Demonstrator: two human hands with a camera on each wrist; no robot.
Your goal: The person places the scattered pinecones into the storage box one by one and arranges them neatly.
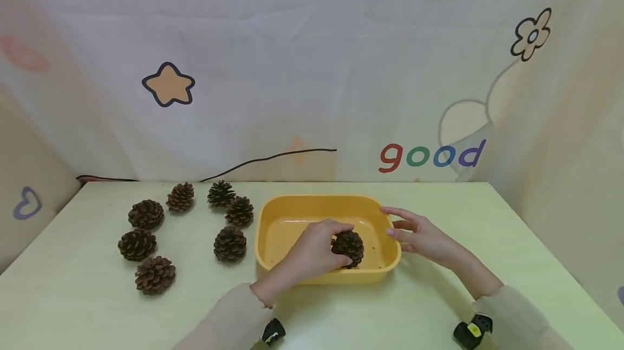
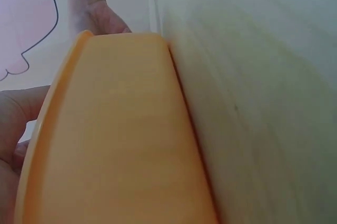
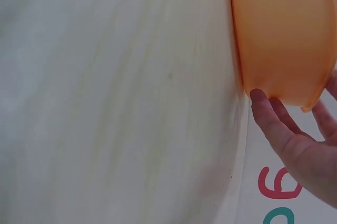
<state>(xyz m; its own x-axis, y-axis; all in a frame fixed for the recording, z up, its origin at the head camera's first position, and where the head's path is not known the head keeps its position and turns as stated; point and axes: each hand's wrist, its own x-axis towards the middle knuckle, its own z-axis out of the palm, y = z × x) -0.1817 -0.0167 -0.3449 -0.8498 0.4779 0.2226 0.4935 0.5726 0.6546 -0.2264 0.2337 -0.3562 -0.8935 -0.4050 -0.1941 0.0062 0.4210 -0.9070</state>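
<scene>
Brown loose pine cones (image 1: 146, 214) lie scattered on the pale green table (image 1: 97, 312), left of the yellow tub (image 1: 317, 205). Inside the tub, the left hand (image 1: 312, 252) grips one pine cone (image 1: 349, 248). Relaxed and holding nothing, the right hand (image 1: 419, 235) touches the tub's right rim.

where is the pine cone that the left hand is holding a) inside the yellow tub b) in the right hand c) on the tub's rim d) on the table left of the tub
a: the left hand grips the pine cone inside the yellow tub, while the right hand rests open at the tub's right end.
</scene>
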